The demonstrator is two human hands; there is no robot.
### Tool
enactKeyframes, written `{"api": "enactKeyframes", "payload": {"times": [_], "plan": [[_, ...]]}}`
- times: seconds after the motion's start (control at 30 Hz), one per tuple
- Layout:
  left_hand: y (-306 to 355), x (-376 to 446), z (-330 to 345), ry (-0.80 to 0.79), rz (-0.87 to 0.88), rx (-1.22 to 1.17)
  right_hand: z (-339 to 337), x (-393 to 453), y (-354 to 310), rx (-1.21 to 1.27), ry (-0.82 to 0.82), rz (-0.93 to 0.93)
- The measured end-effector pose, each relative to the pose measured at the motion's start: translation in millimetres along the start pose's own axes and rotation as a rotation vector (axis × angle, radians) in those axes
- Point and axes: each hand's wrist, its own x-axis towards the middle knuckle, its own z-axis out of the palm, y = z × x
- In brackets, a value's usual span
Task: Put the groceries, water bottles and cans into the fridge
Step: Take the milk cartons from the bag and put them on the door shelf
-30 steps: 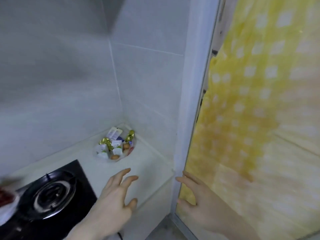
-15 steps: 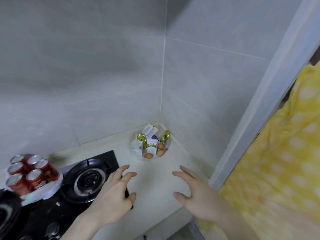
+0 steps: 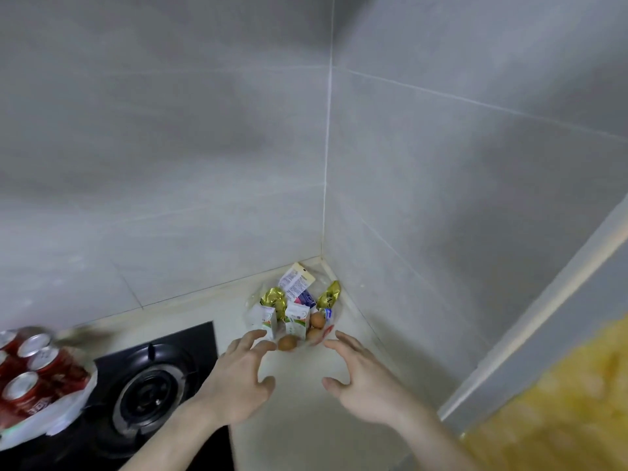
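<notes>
1. Left hand (image 3: 238, 379) and right hand (image 3: 367, 382): both spread wide, holding nothing, just short of the groceries.
2. Clear bag of groceries (image 3: 295, 314) sits in the counter (image 3: 299, 419) corner; cans (image 3: 30, 375) lie left, by the burner (image 3: 146, 392).
3. Recommendation: cup the bag from both sides and underneath; loose eggs (image 3: 317, 320) may roll or crack.

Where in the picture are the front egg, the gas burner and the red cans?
front egg (image 3: 288, 343), head view, middle of its brown shell
gas burner (image 3: 146, 396), head view, centre of the ring
red cans (image 3: 21, 385), head view, silver top of the nearest can
</notes>
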Motion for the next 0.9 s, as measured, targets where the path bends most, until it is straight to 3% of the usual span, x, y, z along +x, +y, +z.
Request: {"api": "enactKeyframes", "payload": {"times": [0.5, 0.9], "plan": [[4.2, 115.9, 13.8, -0.068, -0.13, 0.117, 13.3, 147.0, 45.6, -0.027, -0.062, 0.002], [-32.2, 193.6, 28.1, -0.025, -0.111, 0.292, 31.0, 225.4, 61.4, -0.029, -0.037, 0.017]]}}
